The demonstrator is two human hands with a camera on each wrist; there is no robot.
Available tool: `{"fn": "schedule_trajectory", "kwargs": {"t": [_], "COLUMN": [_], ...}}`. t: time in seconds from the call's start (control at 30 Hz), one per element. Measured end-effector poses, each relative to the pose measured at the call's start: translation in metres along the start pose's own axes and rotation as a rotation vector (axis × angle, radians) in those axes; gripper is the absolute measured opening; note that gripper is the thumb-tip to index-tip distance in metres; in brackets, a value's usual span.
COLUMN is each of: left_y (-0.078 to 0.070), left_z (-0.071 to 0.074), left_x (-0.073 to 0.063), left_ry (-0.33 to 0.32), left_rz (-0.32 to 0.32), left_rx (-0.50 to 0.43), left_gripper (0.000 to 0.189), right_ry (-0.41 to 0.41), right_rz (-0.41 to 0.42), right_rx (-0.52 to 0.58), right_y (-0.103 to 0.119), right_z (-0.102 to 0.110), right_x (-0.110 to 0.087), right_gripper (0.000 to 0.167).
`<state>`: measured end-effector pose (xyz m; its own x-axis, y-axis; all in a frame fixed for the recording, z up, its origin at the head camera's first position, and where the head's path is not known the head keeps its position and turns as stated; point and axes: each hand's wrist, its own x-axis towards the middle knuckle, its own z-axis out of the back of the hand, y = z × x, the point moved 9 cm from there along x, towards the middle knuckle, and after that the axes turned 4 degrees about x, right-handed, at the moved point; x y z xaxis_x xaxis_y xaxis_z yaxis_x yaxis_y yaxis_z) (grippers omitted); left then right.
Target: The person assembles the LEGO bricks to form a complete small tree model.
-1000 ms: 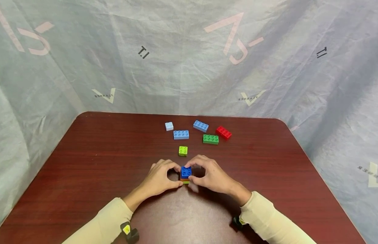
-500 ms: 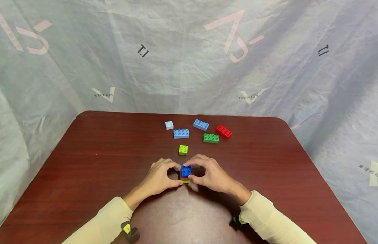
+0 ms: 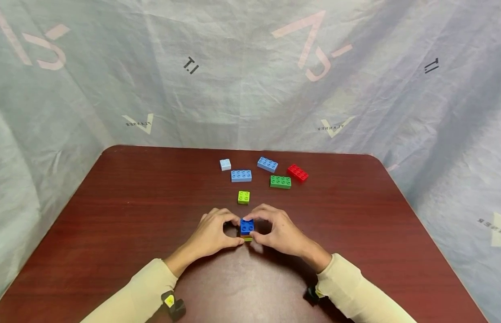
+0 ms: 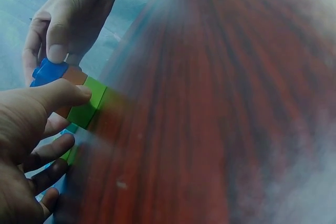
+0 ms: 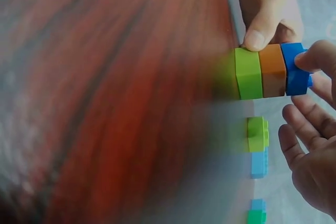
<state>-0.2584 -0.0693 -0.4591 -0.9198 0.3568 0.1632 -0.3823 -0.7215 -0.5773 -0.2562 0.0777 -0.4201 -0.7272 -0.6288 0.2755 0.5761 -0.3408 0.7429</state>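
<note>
A small stack of square building bricks stands on the table between both hands. Its blue brick (image 3: 247, 226) is on top, an orange brick (image 5: 272, 71) in the middle and a lime green brick (image 5: 248, 73) at the bottom. My left hand (image 3: 213, 232) pinches the lower part of the stack, its thumb on the lime brick in the left wrist view. My right hand (image 3: 279, 230) grips the blue brick between thumb and index finger. The other right fingers are spread apart beside the stack in the right wrist view.
Beyond the stack sits a loose lime brick (image 3: 243, 197). Farther back lie a pale blue brick (image 3: 225, 164), a light blue brick (image 3: 241, 176), another light blue brick (image 3: 267, 164), a green brick (image 3: 280, 181) and a red brick (image 3: 297, 172). A grey cloth (image 3: 218, 98) hangs behind the table (image 3: 153, 188).
Both hands keep their hold on the stack and stay nearly still. The head view shifts slightly; the loose bricks stay where they lie.
</note>
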Motion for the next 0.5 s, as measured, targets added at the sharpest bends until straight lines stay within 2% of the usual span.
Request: {"fn": "schedule_trajectory", "kwargs": {"t": [0.23,0.5], "left_y": [0.003,0.0], "left_z": [-0.001,0.0], "left_x": [-0.001,0.001], "left_ry": [-0.001,-0.005], "left_rz": [0.022,0.014], "left_rx": [0.0,-0.004], "left_gripper": [0.033,0.033], "right_ry": [-0.013,-0.035], "right_rz": [-0.049,-0.098], "right_rx": [0.046,0.111], "right_y": [-0.009,-0.015], "right_z": [0.001,0.002], "right_x": [-0.003,-0.005], "right_gripper": [0.031,0.033]}}
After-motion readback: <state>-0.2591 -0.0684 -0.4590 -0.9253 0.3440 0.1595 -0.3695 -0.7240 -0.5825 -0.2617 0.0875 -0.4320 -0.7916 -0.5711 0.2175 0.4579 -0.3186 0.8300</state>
